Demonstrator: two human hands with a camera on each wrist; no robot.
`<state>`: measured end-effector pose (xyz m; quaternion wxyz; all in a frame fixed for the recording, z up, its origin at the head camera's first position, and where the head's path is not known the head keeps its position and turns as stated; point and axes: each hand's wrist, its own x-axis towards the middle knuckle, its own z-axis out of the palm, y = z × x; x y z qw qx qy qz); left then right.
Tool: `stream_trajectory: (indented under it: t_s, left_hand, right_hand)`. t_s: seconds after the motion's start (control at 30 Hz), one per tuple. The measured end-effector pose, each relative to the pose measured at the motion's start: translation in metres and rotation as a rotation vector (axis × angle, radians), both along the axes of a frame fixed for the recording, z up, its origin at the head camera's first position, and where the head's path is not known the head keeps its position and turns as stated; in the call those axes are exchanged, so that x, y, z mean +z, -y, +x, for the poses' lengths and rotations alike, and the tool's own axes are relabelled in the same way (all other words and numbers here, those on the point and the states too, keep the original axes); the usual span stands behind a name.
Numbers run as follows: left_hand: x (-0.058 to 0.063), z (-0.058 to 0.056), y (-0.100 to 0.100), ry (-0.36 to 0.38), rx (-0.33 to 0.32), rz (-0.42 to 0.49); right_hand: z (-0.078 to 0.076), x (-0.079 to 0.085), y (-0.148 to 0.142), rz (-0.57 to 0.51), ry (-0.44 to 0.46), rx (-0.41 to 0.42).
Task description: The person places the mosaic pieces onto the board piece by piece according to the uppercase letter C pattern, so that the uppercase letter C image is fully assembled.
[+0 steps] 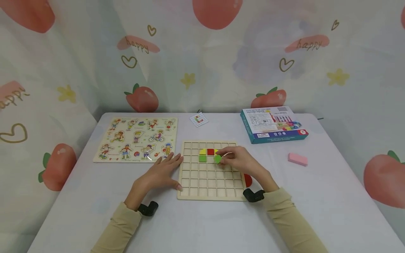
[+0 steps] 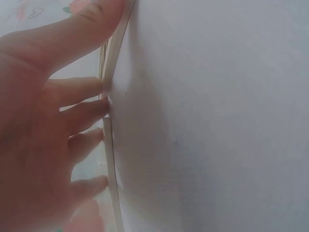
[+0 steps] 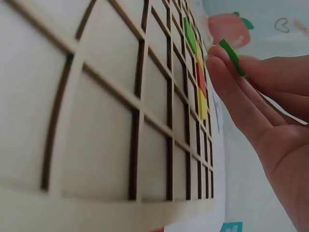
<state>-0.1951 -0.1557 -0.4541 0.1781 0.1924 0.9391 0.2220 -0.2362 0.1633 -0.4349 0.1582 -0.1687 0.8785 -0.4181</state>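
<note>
A wooden grid board lies flat on the table. My left hand rests at its left edge, fingers spread; in the left wrist view the fingertips touch the board's side. My right hand pinches a green tile between thumb and fingers, above the upper part of the grid. Set in the grid are another green tile, a yellow tile, a red tile and a second yellow tile, which the right fingers partly hide in the head view.
A puzzle board with sports figures lies at the left. A small pattern card is behind the grid. At the right are a box and a pink block. A red rounded piece shows beside the grid's right edge.
</note>
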Motion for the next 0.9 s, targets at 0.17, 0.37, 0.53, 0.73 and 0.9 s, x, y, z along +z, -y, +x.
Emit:
stream_trajectory:
  t_s: [0.17, 0.37, 0.53, 0.73, 0.9]
  left_hand:
    - [0.003, 0.001, -0.001, -0.005, -0.002, 0.002]
    - [0.003, 0.002, -0.001, -0.006, -0.004, 0.003]
    - [0.003, 0.002, -0.001, -0.006, -0.007, 0.000]
    - [0.003, 0.001, -0.001, -0.008, -0.002, -0.010]
    - [0.004, 0.001, -0.003, -0.005, -0.006, -0.008]
  right_hand:
    - [-0.002, 0.002, 0.010, -0.015, -0.024, 0.036]
    - [-0.002, 0.007, 0.025, -0.020, -0.049, 0.051]
    - [-0.002, 0.007, 0.035, -0.020, -0.041, 0.070]
    - [-0.002, 0.003, 0.043, 0.008, -0.057, 0.085]
    - [-0.001, -0.001, 0.048, 0.046, -0.060, 0.100]
